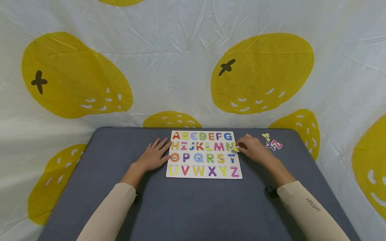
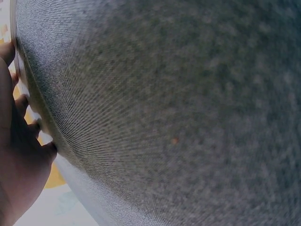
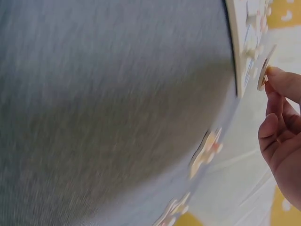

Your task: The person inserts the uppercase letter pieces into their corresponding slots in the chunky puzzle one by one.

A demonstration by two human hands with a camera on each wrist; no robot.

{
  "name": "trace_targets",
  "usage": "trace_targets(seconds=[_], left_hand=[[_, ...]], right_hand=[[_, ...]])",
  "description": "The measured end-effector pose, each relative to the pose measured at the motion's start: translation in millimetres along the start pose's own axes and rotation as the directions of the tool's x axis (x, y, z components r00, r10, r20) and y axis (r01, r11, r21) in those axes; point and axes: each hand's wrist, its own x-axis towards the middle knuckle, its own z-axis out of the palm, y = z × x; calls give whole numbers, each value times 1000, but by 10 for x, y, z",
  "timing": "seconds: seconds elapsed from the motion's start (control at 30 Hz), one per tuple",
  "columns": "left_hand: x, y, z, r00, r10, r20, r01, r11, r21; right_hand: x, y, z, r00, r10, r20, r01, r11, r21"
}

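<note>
A white alphabet puzzle board point(image 1: 204, 178) lies on the table, with coloured letters A to Z in rows. My left hand point(image 1: 152, 155) rests flat at its left edge, fingers spread, the thumb at the board by the O; in the left wrist view only part of the left hand point(image 2: 23, 160) shows. My right hand point(image 1: 252, 148) pinches a small yellowish letter piece point(image 1: 235, 149) by the board's right edge, near the N. In the right wrist view, the letter piece point(image 3: 266, 68) is tilted edge-on between thumb and fingers, held above the surface. Which letter it is, I cannot tell.
Right of the board lie several loose letter pieces: a yellow one point(image 1: 266, 136), a purple-blue one point(image 1: 270, 145), a pink one point(image 1: 278, 144) and a red one point(image 1: 248, 135) partly behind the right hand. The grey table point(image 1: 205, 207) meets a fruit-print curtain point(image 1: 172, 77) behind.
</note>
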Motion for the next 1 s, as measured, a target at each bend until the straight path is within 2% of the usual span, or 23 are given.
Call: trace_targets(seconds=[0.27, 0.4, 0.6, 0.8, 1.0], left_hand=[[7, 5, -14, 1000, -2, 11, 2, 1000, 4], [8, 21, -22, 1000, -4, 15, 4, 1000, 2], [13, 26, -20, 1000, 1, 14, -1, 1000, -7], [5, 4, -18, 1000, -4, 0, 4, 1000, 5], [-2, 5, -23, 1000, 2, 1, -2, 1000, 1]], right_hand=[[101, -407, 150, 996, -54, 72, 51, 998, 40], [150, -618, 246, 990, -106, 92, 102, 994, 46], [216, -884, 398, 979, -149, 137, 138, 987, 85], [315, -1184, 523, 963, -198, 184, 172, 974, 148], [438, -1443, 659, 943, -266, 202, 246, 962, 118]])
